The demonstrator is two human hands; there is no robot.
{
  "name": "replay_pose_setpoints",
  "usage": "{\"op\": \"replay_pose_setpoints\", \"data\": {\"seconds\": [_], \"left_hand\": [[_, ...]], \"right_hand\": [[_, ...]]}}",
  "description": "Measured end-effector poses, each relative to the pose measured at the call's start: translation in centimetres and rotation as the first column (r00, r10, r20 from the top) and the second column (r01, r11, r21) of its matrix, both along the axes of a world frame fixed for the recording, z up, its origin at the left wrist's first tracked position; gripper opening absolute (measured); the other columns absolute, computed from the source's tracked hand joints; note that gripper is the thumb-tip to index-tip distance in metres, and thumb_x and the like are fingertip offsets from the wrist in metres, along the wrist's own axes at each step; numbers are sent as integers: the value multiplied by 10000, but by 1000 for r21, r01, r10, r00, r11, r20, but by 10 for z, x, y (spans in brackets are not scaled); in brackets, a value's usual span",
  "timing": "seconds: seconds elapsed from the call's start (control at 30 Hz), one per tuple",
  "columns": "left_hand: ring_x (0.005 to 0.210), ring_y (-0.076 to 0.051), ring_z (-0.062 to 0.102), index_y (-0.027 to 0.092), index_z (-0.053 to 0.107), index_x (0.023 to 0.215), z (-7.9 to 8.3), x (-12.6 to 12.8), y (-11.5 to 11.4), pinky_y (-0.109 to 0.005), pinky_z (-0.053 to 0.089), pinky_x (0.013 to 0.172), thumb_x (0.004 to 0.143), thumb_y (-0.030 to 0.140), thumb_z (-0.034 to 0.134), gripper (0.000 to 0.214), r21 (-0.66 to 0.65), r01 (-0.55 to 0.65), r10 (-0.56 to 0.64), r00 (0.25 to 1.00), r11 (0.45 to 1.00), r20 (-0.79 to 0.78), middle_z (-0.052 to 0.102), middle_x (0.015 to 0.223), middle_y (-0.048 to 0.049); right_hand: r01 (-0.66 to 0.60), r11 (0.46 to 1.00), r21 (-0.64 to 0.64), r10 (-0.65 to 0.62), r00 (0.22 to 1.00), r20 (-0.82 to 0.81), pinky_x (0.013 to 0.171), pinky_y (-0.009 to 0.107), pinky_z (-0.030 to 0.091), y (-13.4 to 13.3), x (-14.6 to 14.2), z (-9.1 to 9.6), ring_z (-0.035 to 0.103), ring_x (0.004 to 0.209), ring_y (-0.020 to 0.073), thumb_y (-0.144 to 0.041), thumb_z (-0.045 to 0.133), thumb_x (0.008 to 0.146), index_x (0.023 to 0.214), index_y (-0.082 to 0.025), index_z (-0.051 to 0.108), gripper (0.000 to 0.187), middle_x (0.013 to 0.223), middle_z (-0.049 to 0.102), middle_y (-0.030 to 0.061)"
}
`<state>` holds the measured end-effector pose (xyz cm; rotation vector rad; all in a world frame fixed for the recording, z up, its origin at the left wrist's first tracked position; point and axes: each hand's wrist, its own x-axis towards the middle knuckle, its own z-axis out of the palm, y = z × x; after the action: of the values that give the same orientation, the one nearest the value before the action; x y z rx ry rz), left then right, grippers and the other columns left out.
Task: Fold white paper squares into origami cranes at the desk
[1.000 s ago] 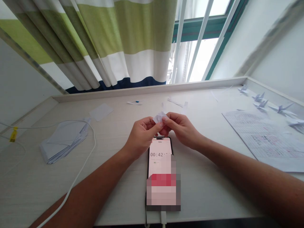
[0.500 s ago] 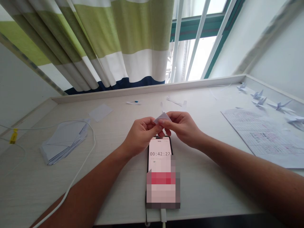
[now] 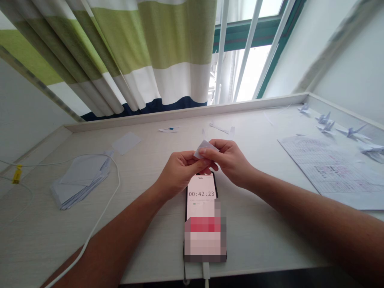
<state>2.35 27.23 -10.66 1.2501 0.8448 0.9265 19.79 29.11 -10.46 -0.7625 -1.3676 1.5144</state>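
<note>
A small folded piece of white paper (image 3: 204, 146) is pinched between my two hands, above the top end of a phone. My left hand (image 3: 182, 171) grips its lower left part with thumb and fingers closed. My right hand (image 3: 227, 159) holds the paper from the right, its thumb lying across the front. The fingers cover much of the paper's lower part. Directly below, the phone (image 3: 201, 208) lies face up with a timer reading 00:42:23 and a cable plugged into its bottom end.
A stack of paper sheets (image 3: 82, 180) lies at left beside a white cable (image 3: 119, 176). Behind it is a single sheet (image 3: 126, 143). Several folded paper cranes (image 3: 326, 127) line the right edge, near a written grid sheet (image 3: 333, 168). Paper scraps (image 3: 219, 128) lie farther back.
The folded paper has turned slightly and shows more of its face. My right thumb has shifted a little up and left on it. The phone's timer has advanced one second.
</note>
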Motion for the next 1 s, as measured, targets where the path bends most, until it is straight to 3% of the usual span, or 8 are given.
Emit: {"op": "replay_pose_setpoints", "data": {"seconds": [0.27, 0.47, 0.53, 0.6, 0.7, 0.8, 0.9, 1.0], "left_hand": [[729, -155, 702, 141, 767, 825, 3, -3, 1, -269, 552, 670, 895, 429, 812, 299, 21, 20, -19, 1000, 1000, -10, 778, 843, -74], [676, -137, 644, 150, 722, 909, -8, -6, 7, -267, 528, 651, 886, 451, 805, 313, 115, -102, 121, 978, 988, -169, 696, 745, -25], [754, -147, 676, 177, 692, 1021, -12, -6, 8, -265, 537, 676, 856, 436, 838, 340, 314, -224, 300, 929, 923, -219, 722, 876, -28], [876, -170, 715, 212, 640, 1169, -14, -6, 7, -273, 557, 691, 849, 385, 851, 420, 527, -300, 481, 841, 795, -247, 740, 1107, -52], [1128, -240, 708, 235, 675, 1226, -12, -8, 6, -362, 611, 845, 920, 319, 792, 339, 797, -122, 569, 764, 591, -304, 738, 1258, -84], [1341, -300, 614, 243, 729, 1248, -11, -10, 8, -505, 564, 1074, 939, 270, 776, 313, 911, 52, 620, 717, 410, -319, 694, 1411, -113], [1293, -277, 644, 233, 765, 1222, -10, -13, 10, -492, 566, 1074, 987, 215, 703, 243, 936, 82, 633, 717, 342, -293, 735, 1349, -107], [1094, -231, 715, 215, 800, 1172, -10, -13, 9, -400, 603, 941, 1005, 203, 671, 211, 923, -10, 613, 750, 385, -248, 799, 1156, -93]], "right_hand": [[-23, 1000, -15, 22, 999, -39, 515, 257, 423, -1, 0, 0, 609, 532, 118, -425, 827, 875, 752, -181, 700, 302, 613, 671, -5], [143, 989, 19, -144, 988, 52, 557, 269, 475, 8, 8, -2, 593, 508, 103, -426, 847, 843, 723, -171, 718, 310, 610, 674, -7], [174, 985, 11, -174, 982, 73, 561, 270, 496, 7, 8, -2, 620, 508, 111, -436, 866, 819, 746, -167, 727, 312, 633, 705, 6], [191, 981, -19, -189, 980, 69, 571, 278, 526, 7, 7, -1, 652, 514, 125, -453, 876, 803, 769, -164, 736, 323, 665, 735, 24], [205, 972, -115, -203, 979, 31, 561, 283, 544, 8, 7, 0, 657, 487, 124, -460, 888, 785, 751, -166, 719, 341, 709, 764, 46], [174, 962, -212, -178, 984, 2, 527, 264, 521, 10, 10, 1, 620, 448, 98, -468, 895, 774, 724, -157, 700, 371, 712, 754, 45], [104, 969, -226, -104, 995, 11, 536, 265, 518, 11, 11, 1, 608, 460, 92, -496, 885, 779, 705, -154, 677, 407, 694, 716, 27], [183, 982, -47, -176, 978, 116, 614, 308, 559, 8, 10, -2, 660, 571, 132, -530, 815, 854, 796, -169, 683, 388, 775, 727, 37]]}}
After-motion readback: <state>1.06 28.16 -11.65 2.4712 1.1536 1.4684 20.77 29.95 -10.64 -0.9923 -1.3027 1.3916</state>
